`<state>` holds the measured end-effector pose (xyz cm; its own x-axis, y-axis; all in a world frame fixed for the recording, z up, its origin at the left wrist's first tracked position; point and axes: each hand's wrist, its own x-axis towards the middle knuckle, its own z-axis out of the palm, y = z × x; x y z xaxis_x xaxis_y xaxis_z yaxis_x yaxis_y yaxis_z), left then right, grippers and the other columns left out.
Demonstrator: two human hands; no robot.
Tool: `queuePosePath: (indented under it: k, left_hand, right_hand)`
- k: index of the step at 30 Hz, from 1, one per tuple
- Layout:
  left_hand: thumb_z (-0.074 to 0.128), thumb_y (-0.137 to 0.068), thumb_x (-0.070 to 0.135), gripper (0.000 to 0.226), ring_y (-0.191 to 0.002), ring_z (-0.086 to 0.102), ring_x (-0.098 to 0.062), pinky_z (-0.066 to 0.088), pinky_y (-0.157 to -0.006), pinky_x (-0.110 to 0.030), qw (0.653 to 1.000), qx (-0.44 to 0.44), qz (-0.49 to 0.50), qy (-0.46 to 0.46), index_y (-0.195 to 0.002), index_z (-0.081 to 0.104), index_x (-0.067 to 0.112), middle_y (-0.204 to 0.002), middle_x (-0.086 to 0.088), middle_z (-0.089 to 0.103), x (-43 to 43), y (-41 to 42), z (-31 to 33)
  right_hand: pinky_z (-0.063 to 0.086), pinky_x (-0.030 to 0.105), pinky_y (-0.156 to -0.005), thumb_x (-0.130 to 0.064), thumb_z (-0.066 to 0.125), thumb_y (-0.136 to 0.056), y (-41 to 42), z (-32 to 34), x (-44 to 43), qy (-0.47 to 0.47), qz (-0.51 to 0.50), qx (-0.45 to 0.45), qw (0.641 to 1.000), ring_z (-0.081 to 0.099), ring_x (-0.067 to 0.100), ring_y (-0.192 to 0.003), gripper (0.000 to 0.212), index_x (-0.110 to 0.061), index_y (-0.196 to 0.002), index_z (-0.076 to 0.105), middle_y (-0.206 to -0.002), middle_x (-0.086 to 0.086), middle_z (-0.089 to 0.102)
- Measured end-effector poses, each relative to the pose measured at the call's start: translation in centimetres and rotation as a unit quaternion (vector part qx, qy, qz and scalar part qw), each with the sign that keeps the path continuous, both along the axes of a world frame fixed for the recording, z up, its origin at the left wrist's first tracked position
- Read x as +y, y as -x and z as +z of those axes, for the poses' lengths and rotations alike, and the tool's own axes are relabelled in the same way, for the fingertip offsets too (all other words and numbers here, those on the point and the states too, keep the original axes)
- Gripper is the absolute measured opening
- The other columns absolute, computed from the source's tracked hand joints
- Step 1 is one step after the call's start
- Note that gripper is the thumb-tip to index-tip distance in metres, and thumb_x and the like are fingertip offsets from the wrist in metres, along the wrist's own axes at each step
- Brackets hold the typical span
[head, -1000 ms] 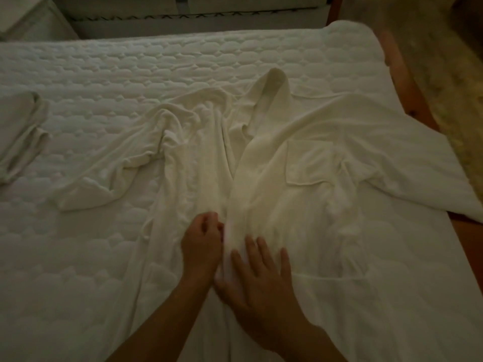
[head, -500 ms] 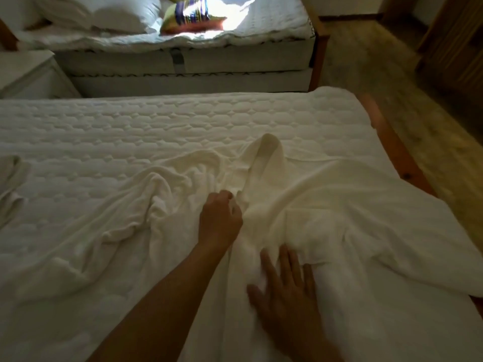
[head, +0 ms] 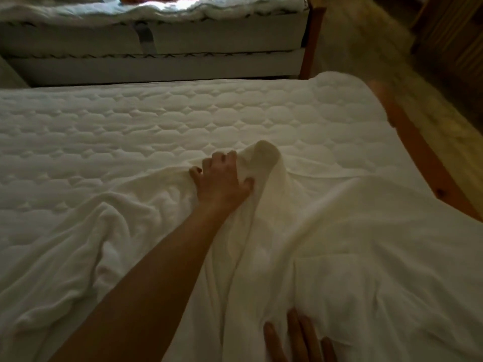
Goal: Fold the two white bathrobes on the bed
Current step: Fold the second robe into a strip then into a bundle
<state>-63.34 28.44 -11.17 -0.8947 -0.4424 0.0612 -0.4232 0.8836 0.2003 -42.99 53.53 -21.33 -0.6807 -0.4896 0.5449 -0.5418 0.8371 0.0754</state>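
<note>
A white bathrobe [head: 352, 252] lies spread open and rumpled over the near half of the quilted bed [head: 156, 121]. Its collar [head: 266, 155] stands up in a peak near the bed's middle. My left hand [head: 222, 178] reaches far forward and grips the robe's front edge just left of that collar. Flat on the robe at the bottom edge of the view rests my right hand [head: 295, 338], fingers spread. A sleeve [head: 78, 262] trails off to the left in wrinkles. The second bathrobe is out of view.
A wooden bed frame [head: 423, 163] runs along the bed's right side, with wooden floor [head: 366, 48] beyond. A second bed [head: 156, 35] stands across a narrow gap at the far side. Bare quilted mattress fills the far half.
My left hand slid up the robe's front edge from its middle to the collar. My right hand stayed low on the fabric. The view tilted up, and the folded cloth at left left the frame.
</note>
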Motion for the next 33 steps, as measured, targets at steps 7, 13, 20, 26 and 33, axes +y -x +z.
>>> queuePosePath:
  k: [7, 13, 20, 26, 33]
  left_hand:
    - [0.055, -0.083, 0.022, 0.021, -0.099, 0.062, -0.038, 0.042, -0.071, -0.038, 0.991, 0.09, 0.08, -0.054, -0.094, 0.069, 0.01, -0.105, -0.015, 0.067, -4.2, 4.3, 0.1]
    - [0.074, -0.075, 0.038, 0.055, -0.111, 0.063, -0.022, 0.046, -0.088, -0.028, 0.964, 0.149, 0.055, -0.211, -0.127, 0.064, 0.021, -0.118, -0.006, 0.069, -4.0, 2.6, -0.4]
    - [0.045, -0.094, 0.049, 0.04, -0.122, 0.058, -0.029, 0.044, -0.102, -0.041, 0.979, 0.083, 0.046, -0.183, -0.119, 0.071, 0.03, -0.127, -0.004, 0.067, -6.3, 2.2, 0.4]
    - [0.064, -0.09, 0.044, 0.031, -0.094, 0.067, -0.026, 0.045, -0.082, -0.033, 0.988, 0.046, -0.057, -0.138, -0.095, 0.075, 0.016, -0.092, -0.005, 0.072, -10.1, 2.9, 0.3]
    - [0.039, -0.105, 0.032, 0.038, -0.098, 0.064, -0.045, 0.047, -0.083, -0.05, 0.995, 0.054, -0.028, 0.077, -0.103, 0.061, 0.001, -0.106, -0.025, 0.065, -9.3, 3.6, -2.3]
  right_hand:
    - [0.041, 0.043, -0.088, -0.045, 0.037, -0.094, 0.7, -0.6, -0.3, 0.027, -0.01, 0.079, 0.996, 0.061, 0.022, -0.1, 0.033, -0.035, -0.119, 0.057, -0.112, 0.009, 0.076]
    - [0.036, 0.051, -0.108, -0.064, 0.044, -0.083, -2.3, 3.5, 0.1, 0.065, 0.005, -0.2, 0.978, 0.045, 0.027, -0.139, 0.067, -0.034, -0.142, 0.055, -0.144, 0.015, 0.055]
    - [0.039, 0.053, -0.108, -0.063, 0.045, -0.082, -2.6, 4.3, 0.4, 0.078, 0.001, -0.249, 0.965, 0.043, 0.027, -0.142, 0.068, -0.032, -0.142, 0.056, -0.151, 0.012, 0.049]
    - [0.04, 0.05, -0.102, -0.068, 0.036, -0.084, -2.0, 3.5, -0.1, 0.081, -0.017, -0.218, 0.972, 0.05, 0.026, -0.133, 0.066, -0.033, -0.137, 0.056, -0.139, 0.012, 0.059]
    - [0.037, 0.047, -0.104, -0.067, 0.025, -0.088, -1.4, 2.5, -0.2, 0.044, -0.039, -0.197, 0.979, 0.052, 0.023, -0.129, 0.06, -0.034, -0.122, 0.063, -0.12, 0.01, 0.07]
